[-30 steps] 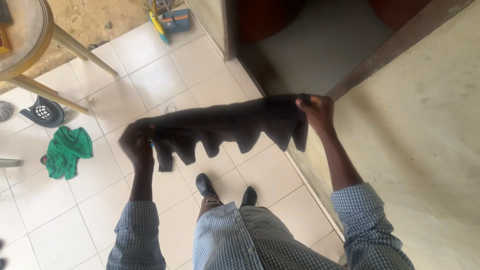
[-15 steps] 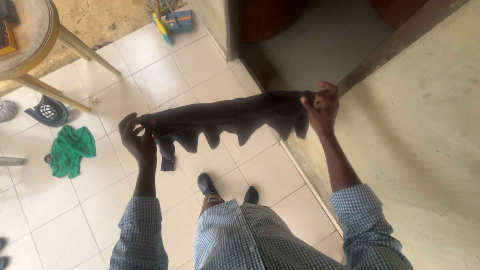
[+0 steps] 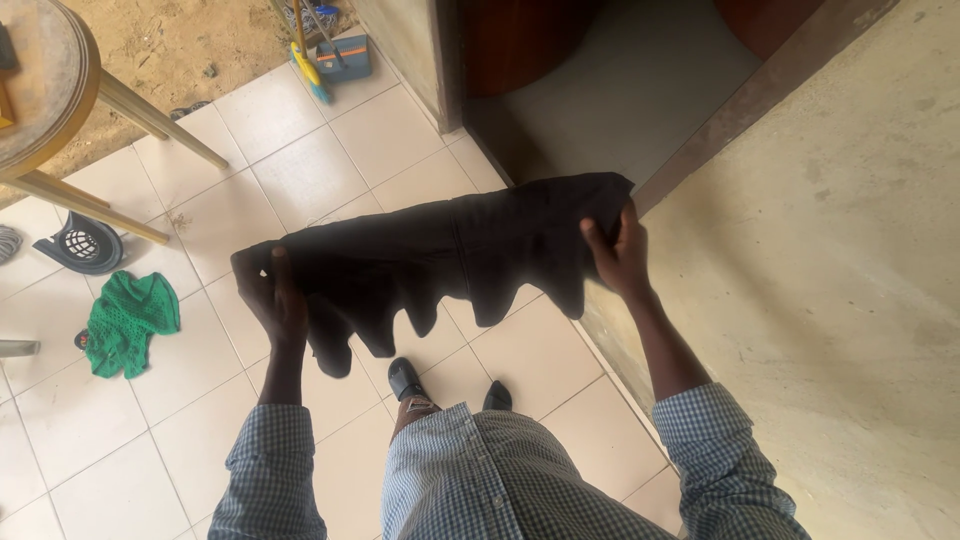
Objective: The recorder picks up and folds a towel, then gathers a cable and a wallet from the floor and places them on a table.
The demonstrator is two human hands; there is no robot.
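Tiled floor [image 3: 330, 150] spans far below both hands' fingers; a plaster wall [image 3: 850, 300] runs just beyond the right fingers, with a dark doorway [image 3: 620, 90] past them at top. Black cloth [image 3: 450, 255] hangs stretched between the two hands, its lower edge drooping in wavy folds under the fingers, above the person's black shoes [image 3: 405, 378]. Left hand [image 3: 268, 290] closed on the cloth's left end, fingers curled around the bunched edge, thumb in front. Right hand [image 3: 615, 255] closed on the right end, fingers pinching the fabric, their tips hidden behind it. Both sleeves checked blue, same as the shirt [image 3: 480, 480] below.

Round table [image 3: 40, 90] with slanted legs sits well left of the left fingers, far corner. Green cloth [image 3: 130, 320] lies on the tiles left of the left fingers, well apart. Dark basket-like thing [image 3: 82, 243] just above the green cloth, under the table legs. Dustpan and brush [image 3: 325, 55] at top, far beyond the fingers, near the doorway edge.
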